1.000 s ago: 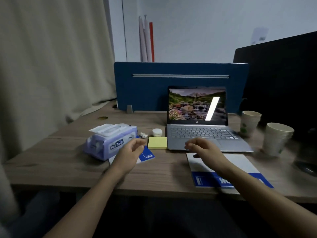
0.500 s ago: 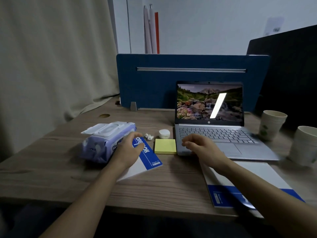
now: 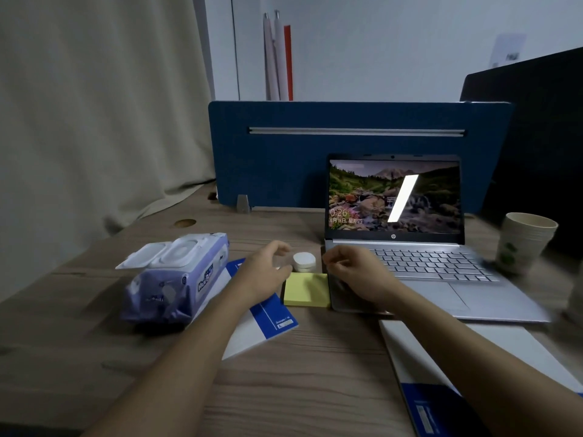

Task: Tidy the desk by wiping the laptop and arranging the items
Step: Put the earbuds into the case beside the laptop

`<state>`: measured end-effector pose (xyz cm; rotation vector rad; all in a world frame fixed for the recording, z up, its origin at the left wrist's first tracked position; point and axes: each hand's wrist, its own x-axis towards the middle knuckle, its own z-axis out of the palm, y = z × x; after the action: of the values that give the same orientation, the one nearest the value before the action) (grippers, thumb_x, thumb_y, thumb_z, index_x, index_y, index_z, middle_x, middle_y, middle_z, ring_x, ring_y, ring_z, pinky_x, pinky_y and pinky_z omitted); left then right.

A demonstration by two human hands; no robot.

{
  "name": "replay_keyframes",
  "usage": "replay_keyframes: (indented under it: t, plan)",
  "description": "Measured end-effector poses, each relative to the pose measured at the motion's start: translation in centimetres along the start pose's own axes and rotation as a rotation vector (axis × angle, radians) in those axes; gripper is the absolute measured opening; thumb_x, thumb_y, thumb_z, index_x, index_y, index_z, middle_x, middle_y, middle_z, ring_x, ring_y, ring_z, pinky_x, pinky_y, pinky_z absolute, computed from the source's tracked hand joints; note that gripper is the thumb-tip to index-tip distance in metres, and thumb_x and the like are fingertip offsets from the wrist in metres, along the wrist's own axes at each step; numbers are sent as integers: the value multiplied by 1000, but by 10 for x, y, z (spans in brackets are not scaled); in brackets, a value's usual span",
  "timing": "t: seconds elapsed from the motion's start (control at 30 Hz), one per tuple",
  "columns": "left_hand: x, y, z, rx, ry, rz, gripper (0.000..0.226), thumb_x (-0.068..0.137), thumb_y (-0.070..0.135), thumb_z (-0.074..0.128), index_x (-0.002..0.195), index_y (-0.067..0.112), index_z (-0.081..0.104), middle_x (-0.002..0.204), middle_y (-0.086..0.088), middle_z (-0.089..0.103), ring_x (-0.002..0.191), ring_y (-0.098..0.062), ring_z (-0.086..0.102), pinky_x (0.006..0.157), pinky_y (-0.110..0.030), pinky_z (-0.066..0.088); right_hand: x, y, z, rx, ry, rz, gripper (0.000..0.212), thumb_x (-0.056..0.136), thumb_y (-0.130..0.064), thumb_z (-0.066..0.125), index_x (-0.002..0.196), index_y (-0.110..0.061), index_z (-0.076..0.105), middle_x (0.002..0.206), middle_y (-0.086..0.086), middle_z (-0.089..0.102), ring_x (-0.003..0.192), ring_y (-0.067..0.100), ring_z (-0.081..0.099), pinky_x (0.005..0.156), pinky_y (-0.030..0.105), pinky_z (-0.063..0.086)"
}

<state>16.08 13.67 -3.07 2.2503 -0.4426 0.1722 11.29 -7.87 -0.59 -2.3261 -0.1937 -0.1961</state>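
Both hands, left [image 3: 263, 272], right [image 3: 353, 272], loosely curled either side of white case [image 3: 304, 262], above yellow notes [image 3: 306, 290], laptop [image 3: 410, 247] open, wipes pack [image 3: 176, 275] left on tabletop [image 3: 299, 389]

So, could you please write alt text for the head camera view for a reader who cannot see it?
Two bare hands, the left hand and right hand, reach over a wooden desk toward a small white case behind a yellow sticky-note pad. An open laptop stands right, a wet-wipes pack left.

Two bare forearms, no sleeves, watch or rings; left hand [image 3: 265, 272] and right hand [image 3: 356, 275] equally unadorned.
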Motion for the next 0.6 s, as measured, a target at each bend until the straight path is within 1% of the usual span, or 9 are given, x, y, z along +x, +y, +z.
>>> replay_keyframes:
  t: [0.07, 0.1, 0.2, 0.23, 0.3, 0.4, 0.5, 0.6]
  plan:
    - [8, 2, 5, 11, -30, 3, 35, 88, 33, 63, 121, 38, 51, 124, 17, 57, 109, -5, 54, 82, -27, 47, 9, 3, 1, -77, 23, -17, 20, 95, -17, 57, 112, -18, 66, 110, -2, 69, 100, 12, 63, 83, 28, 53]
    - [13, 1, 7, 18, -37, 8, 37, 87, 34, 64, 122, 38, 51, 123, 17, 58, 109, -4, 55, 81, -25, 47, 15, 5, 1, -131, 32, -28, 22, 94, -18, 57, 114, -19, 66, 113, -2, 68, 102, 14, 63, 83, 29, 51]
    - [20, -2, 13, 53, -38, 21, 46, 85, 37, 67, 127, 36, 49, 123, 17, 61, 107, -1, 58, 85, -26, 49, 26, 10, 6, -268, 32, -46, 25, 93, -22, 56, 115, -29, 65, 116, -4, 67, 108, 22, 61, 91, 41, 50]
    - [21, -4, 15, 77, -36, 26, 49, 83, 40, 68, 128, 36, 48, 123, 16, 62, 107, -1, 58, 89, -30, 50, 29, 12, 9, -305, 29, -59, 25, 93, -24, 55, 115, -31, 65, 117, -4, 67, 111, 23, 58, 94, 45, 47]
    - [22, -5, 17, 138, -24, 34, 53, 81, 47, 68, 128, 38, 47, 121, 16, 64, 109, -4, 58, 96, -39, 49, 31, 14, 14, -365, 24, -92, 25, 94, -27, 54, 117, -35, 63, 118, -6, 68, 117, 23, 53, 99, 50, 41]
    - [24, -3, 19, 207, -6, 29, 52, 82, 55, 63, 128, 39, 45, 120, 16, 64, 114, -11, 56, 101, -47, 43, 32, 14, 16, -400, 27, -128, 24, 96, -28, 51, 115, -37, 64, 117, -9, 67, 118, 21, 50, 97, 49, 35]
    - [25, 1, 20, 241, 53, 32, 49, 81, 54, 64, 124, 40, 46, 117, 17, 62, 115, -12, 52, 101, -48, 38, 30, 14, 16, -417, 35, -149, 21, 97, -30, 51, 111, -39, 64, 112, -10, 67, 117, 20, 47, 93, 46, 30]
    - [24, 2, 21, 228, 105, 82, 46, 82, 49, 65, 123, 38, 47, 110, 22, 60, 114, -10, 50, 102, -45, 35, 27, 14, 14, -386, 34, -146, 22, 96, -30, 54, 113, -35, 65, 112, -7, 69, 116, 20, 49, 97, 46, 36]
